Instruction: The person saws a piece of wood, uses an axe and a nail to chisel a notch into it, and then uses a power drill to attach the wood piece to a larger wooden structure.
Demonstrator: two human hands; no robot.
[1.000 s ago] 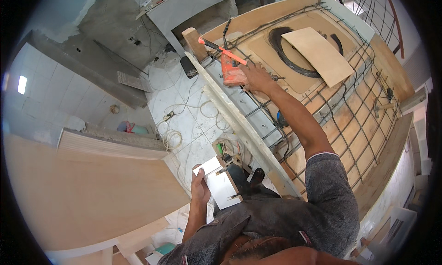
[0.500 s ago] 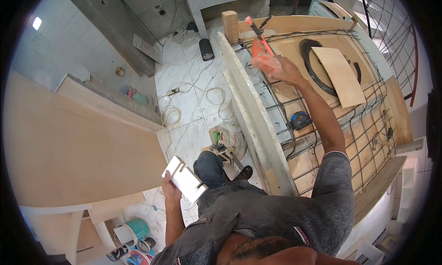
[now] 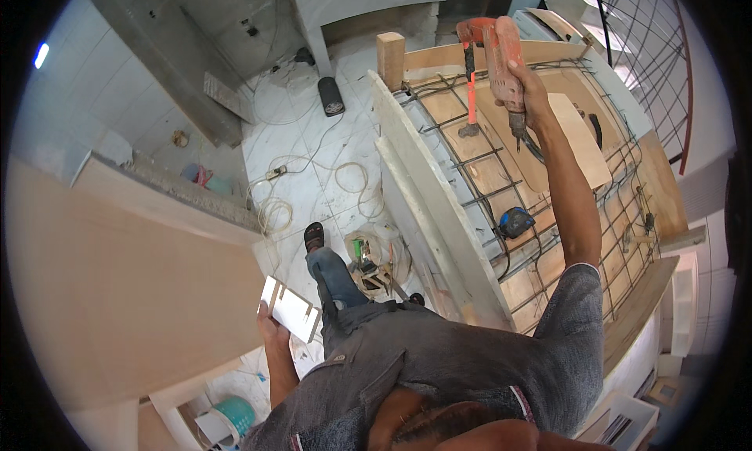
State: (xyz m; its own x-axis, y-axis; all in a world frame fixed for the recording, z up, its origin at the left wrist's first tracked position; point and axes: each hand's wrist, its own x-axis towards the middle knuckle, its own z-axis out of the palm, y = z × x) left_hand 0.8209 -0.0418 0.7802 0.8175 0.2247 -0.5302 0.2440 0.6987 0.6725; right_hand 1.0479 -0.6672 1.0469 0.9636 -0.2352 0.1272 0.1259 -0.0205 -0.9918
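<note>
My right hand (image 3: 533,97) is closed around the body of a worn red power drill (image 3: 504,59), its bit pointing down over a grid of steel rods (image 3: 487,157). Beside the drill, a hammer (image 3: 471,98) with an orange and black handle reaches down to the grid; the drill's grip covers its upper end. Low on the left, my left hand (image 3: 271,327) grips a white notched board piece (image 3: 293,311) by its outer edge. A blue and black tape measure (image 3: 515,222) sits on the grid below the drill.
The grid lies in a wooden form with a wooden post (image 3: 390,59) at one corner. A loose light panel (image 3: 576,137) rests there. Cords (image 3: 348,177) loop over the tiled floor, near a tool bucket (image 3: 380,255). A teal bucket (image 3: 235,416) stands low at left.
My right hand has lifted the drill up and right from low over the grid. My left hand has shifted slightly left and down with the board piece. One foot has stepped forward.
</note>
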